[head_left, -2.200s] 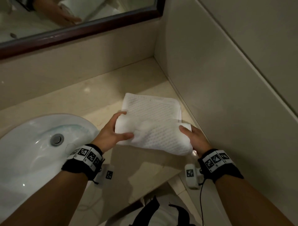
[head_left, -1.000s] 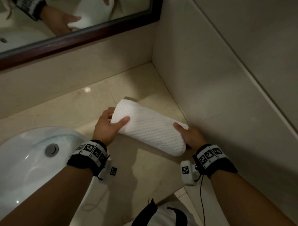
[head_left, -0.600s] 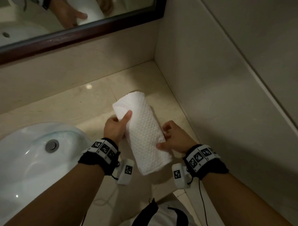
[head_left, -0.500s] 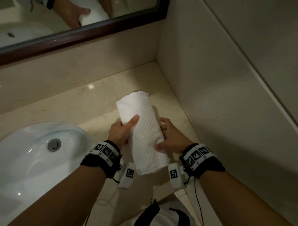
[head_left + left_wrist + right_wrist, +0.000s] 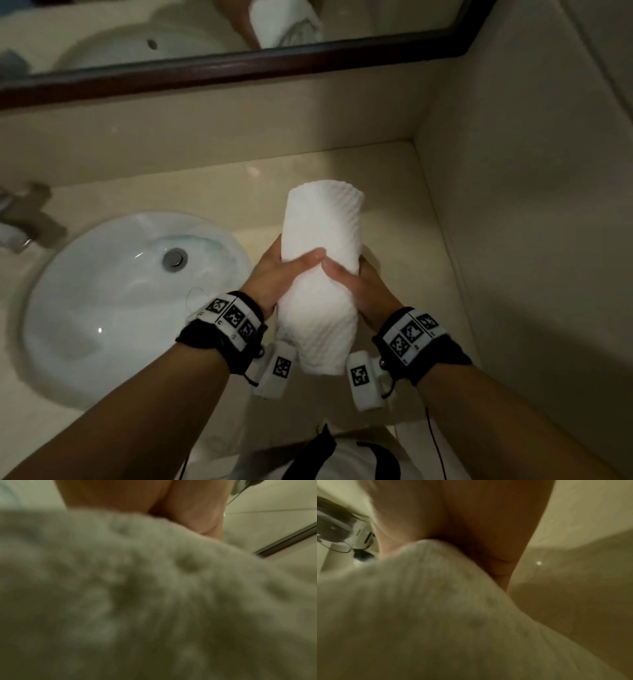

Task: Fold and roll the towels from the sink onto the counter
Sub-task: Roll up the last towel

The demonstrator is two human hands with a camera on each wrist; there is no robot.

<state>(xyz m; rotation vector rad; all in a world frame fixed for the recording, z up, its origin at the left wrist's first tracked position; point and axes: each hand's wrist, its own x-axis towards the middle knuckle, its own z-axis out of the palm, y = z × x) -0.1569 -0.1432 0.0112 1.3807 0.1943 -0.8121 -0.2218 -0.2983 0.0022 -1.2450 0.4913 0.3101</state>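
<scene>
Your left hand wraps the rolled white towel from its left side, thumb laid across the front and the other fingers curled behind it; your right hand grips it from the right in the same way, the two thumbs nearly meeting at the roll's middle. You hold the towel as a tight, dimpled cylinder, its long axis running near to far, above the beige counter just right of the white sink. Both wrist views are filled with blurred towel fabric under your palm. A faucet stands at far left, and the dark-framed mirror along the far wall reflects the roll.
</scene>
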